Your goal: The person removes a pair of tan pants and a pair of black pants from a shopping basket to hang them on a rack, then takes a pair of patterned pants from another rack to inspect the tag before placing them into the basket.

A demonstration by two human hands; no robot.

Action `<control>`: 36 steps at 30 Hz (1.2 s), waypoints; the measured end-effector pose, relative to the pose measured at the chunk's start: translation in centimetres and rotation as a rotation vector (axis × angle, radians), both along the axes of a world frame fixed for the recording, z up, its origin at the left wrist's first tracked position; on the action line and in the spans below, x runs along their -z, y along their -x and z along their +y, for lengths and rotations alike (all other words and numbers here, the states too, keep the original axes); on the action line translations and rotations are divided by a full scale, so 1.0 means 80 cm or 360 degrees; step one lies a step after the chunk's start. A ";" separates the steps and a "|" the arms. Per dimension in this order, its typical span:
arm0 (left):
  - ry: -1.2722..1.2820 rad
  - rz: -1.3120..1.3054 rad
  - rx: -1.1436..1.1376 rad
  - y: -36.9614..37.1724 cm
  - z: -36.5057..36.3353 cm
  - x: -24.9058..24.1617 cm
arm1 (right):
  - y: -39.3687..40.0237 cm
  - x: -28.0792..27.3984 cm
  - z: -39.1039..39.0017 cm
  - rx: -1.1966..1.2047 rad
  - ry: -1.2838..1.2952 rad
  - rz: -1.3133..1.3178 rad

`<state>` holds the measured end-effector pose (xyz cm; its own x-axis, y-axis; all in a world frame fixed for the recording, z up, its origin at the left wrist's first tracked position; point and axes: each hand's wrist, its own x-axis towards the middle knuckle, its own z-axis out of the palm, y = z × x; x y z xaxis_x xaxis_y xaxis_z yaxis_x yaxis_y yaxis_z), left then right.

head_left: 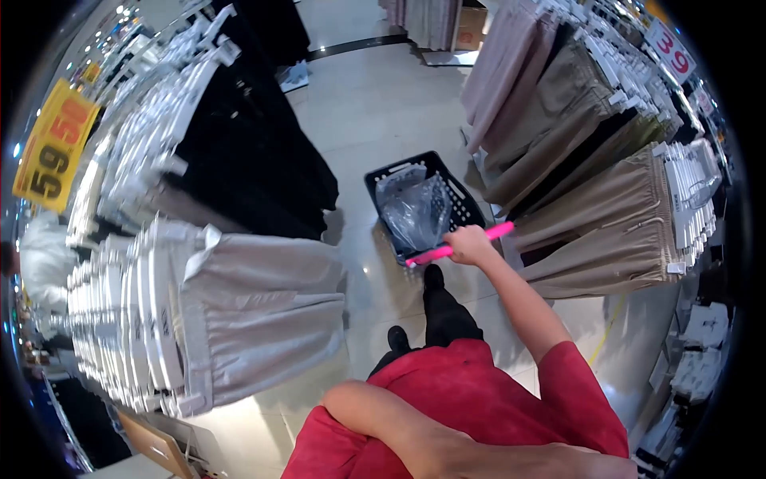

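Observation:
My right hand (471,244) is closed around a bright pink bar handle (499,231) at the near end of a black shopping basket (467,209). The basket has holes in its walls and stands low over the floor, just ahead of my feet. Inside lies crumpled clear plastic wrap (415,209). My left forearm is folded across my red shirt. What shows of my left hand (586,465) is at the bottom edge near my right sleeve, with its fingers hidden.
Racks of hanging trousers line both sides: light grey trousers (263,279) and black trousers (247,152) on the left, khaki trousers (590,223) and pink trousers (511,72) on the right. A tiled aisle (359,104) runs ahead. A yellow price sign (56,144) hangs left.

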<state>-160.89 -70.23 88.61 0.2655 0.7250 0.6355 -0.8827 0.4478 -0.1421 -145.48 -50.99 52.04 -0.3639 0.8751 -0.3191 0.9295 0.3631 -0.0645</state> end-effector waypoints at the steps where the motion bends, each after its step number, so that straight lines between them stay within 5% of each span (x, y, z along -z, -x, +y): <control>1: 0.0004 0.0032 0.0061 -0.012 0.017 0.004 | 0.005 -0.002 0.023 -0.0029 -0.0010 -0.0001; 6: -0.0167 0.0231 0.0680 -0.090 0.152 0.019 | 0.025 -0.014 0.148 0.0086 0.0040 0.0238; 10: 0.0118 0.0725 0.0920 -0.130 0.260 0.047 | 0.035 0.002 0.239 0.0140 0.0060 0.0390; 15: -0.0724 0.2073 -0.0544 -0.151 0.385 0.115 | 0.041 -0.013 0.348 0.0076 0.0126 0.0402; 19: -0.1090 0.2589 -0.1035 -0.196 0.460 0.196 | 0.048 0.002 0.434 -0.0004 0.0050 0.0454; 29: -0.1879 0.2199 -0.0725 -0.186 0.675 0.199 | 0.036 -0.017 0.646 0.0130 0.0147 0.0455; 36: -0.1877 0.1821 -0.0553 -0.189 0.839 0.167 | 0.004 -0.012 0.805 0.0247 0.0265 0.0436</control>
<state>-145.75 -3.14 75.22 0.8843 0.1454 0.4437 -0.3607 -0.3907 0.8469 -145.79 13.38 53.02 -0.3228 0.8708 -0.3708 0.9127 0.1826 -0.3656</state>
